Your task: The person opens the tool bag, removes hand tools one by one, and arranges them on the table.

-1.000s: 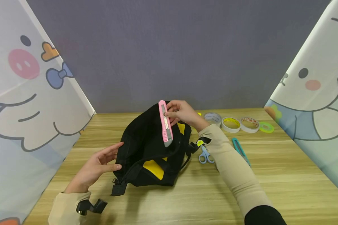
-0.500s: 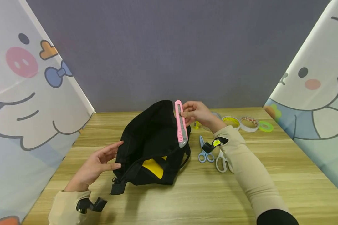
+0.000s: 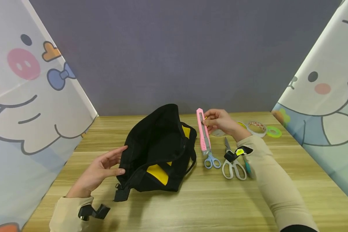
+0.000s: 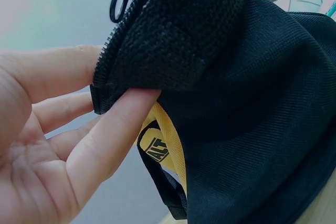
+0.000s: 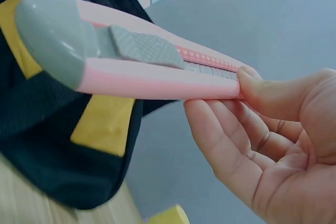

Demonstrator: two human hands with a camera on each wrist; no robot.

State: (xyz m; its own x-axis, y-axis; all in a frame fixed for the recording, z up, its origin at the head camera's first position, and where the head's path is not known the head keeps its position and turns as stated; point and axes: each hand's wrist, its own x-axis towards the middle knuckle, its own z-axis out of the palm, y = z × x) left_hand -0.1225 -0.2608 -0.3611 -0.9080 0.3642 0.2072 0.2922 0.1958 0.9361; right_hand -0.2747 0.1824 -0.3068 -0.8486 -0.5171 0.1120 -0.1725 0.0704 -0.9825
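A black bag [image 3: 150, 141] with yellow patches and a zip stands on the table, its mouth gaping. My left hand [image 3: 94, 172] pinches the left edge of that mouth. In the left wrist view, the thumb and fingers of the left hand [image 4: 58, 145] hold the zipped edge [image 4: 152, 51] between them. To the right of the bag, my right hand [image 3: 224, 122] holds a pink utility knife [image 3: 203, 132] above the table. Thumb and fingers pinch its far end in the right wrist view, where the knife's grey end [image 5: 52, 40] points away from the hand [image 5: 278, 129].
Blue-handled scissors [image 3: 212, 162] lie partly behind the knife. White-handled scissors [image 3: 235, 166] are to their right, and a teal utility knife [image 3: 247, 166] is partly under the right sleeve. Further back are a white tape roll [image 3: 256, 133] and a green one [image 3: 279, 133]. A grey partition [image 3: 174, 58] stands behind.
My right hand has moved right with the pink utility knife, from over the bag's mouth to beside the bag. The left hand and the bag have stayed put.
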